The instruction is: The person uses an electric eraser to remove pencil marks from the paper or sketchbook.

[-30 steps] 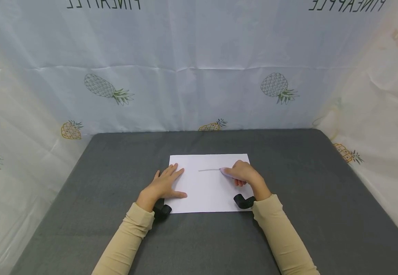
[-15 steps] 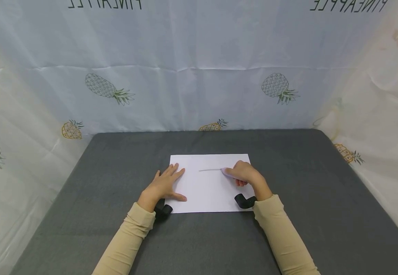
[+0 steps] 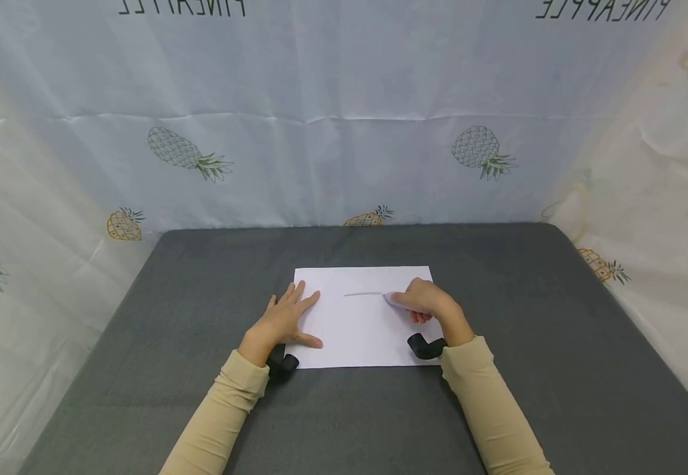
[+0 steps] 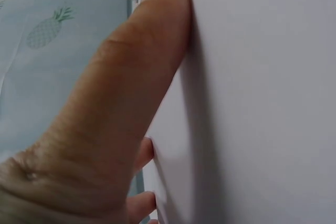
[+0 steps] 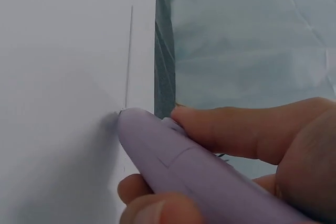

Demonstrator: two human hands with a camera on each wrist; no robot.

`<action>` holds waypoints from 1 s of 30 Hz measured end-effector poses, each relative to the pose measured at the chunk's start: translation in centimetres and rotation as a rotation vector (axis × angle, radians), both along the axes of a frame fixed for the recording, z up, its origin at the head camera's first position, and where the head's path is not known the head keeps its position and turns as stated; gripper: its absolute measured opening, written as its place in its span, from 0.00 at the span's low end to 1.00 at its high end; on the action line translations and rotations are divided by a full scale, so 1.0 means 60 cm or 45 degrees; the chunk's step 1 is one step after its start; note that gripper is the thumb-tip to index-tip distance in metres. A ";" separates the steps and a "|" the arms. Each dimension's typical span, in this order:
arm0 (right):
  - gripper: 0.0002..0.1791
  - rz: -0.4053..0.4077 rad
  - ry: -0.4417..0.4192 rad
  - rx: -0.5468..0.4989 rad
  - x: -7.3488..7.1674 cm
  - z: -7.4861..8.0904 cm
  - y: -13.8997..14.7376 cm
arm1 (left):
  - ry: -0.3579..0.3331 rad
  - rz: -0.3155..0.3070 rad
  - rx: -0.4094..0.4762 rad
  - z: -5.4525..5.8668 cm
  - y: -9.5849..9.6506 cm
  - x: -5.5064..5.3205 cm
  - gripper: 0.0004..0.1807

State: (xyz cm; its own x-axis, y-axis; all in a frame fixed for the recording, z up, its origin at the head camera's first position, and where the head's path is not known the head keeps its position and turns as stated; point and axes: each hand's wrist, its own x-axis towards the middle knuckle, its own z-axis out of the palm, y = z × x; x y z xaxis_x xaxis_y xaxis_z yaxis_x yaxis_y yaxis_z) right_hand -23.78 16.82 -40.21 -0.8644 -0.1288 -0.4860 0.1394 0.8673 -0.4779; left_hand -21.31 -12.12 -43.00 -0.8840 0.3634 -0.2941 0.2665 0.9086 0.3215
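A white sheet of paper (image 3: 349, 336) lies flat on the dark grey table. My left hand (image 3: 281, 322) rests on its left side, fingers spread and thumb out; in the left wrist view the thumb (image 4: 121, 77) lies along the paper. My right hand (image 3: 427, 300) grips a thick lavender pen (image 5: 184, 166) between thumb and fingers, with a small raised button (image 5: 173, 125) near its front. The pen's tip meets the paper at the right end of a thin dark line (image 3: 363, 293). In the right wrist view, the pen's body partly hides the tip.
Black curved wrist mounts (image 3: 425, 347) sit under both wrists, over the paper's near corners. Dark grey cloth covers the table (image 3: 344, 422). A pale curtain (image 3: 332, 165) printed with pineapples hangs behind the table's far edge and along both sides.
My right hand and the pen have shifted slightly right and a little nearer to me. The left hand has stayed almost still on the paper, its fingers shifting only slightly.
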 end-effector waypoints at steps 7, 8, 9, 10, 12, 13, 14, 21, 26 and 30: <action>0.30 0.015 0.045 -0.023 -0.002 0.001 -0.008 | -0.003 -0.014 -0.013 0.002 -0.001 -0.001 0.58; 0.30 0.014 0.037 -0.021 -0.002 0.002 -0.008 | -0.006 -0.015 -0.011 0.001 -0.001 -0.001 0.58; 0.30 0.008 0.025 -0.016 -0.002 0.002 -0.008 | -0.009 -0.016 -0.013 0.001 -0.001 -0.001 0.58; 0.30 0.006 0.015 -0.006 -0.001 0.002 -0.006 | -0.011 -0.017 -0.011 0.001 -0.001 -0.001 0.58; 0.30 0.006 -0.003 0.009 -0.001 0.003 -0.004 | -0.008 -0.021 -0.003 0.001 -0.001 -0.001 0.58; 0.30 0.008 -0.003 0.014 0.000 0.004 -0.004 | -0.012 -0.020 0.004 0.002 -0.001 0.000 0.58; 0.30 0.008 -0.002 0.015 0.000 0.004 -0.004 | -0.015 -0.018 0.006 0.002 -0.001 0.001 0.58; 0.30 0.019 0.039 -0.021 0.000 0.001 -0.007 | -0.005 -0.013 0.024 0.003 -0.002 0.003 0.58; 0.30 -0.003 -0.004 0.015 0.000 -0.001 -0.002 | -0.006 -0.012 0.034 0.002 -0.002 0.003 0.58; 0.31 0.028 0.039 -0.005 -0.001 -0.002 -0.004 | 0.007 -0.009 0.039 -0.001 -0.002 0.003 0.58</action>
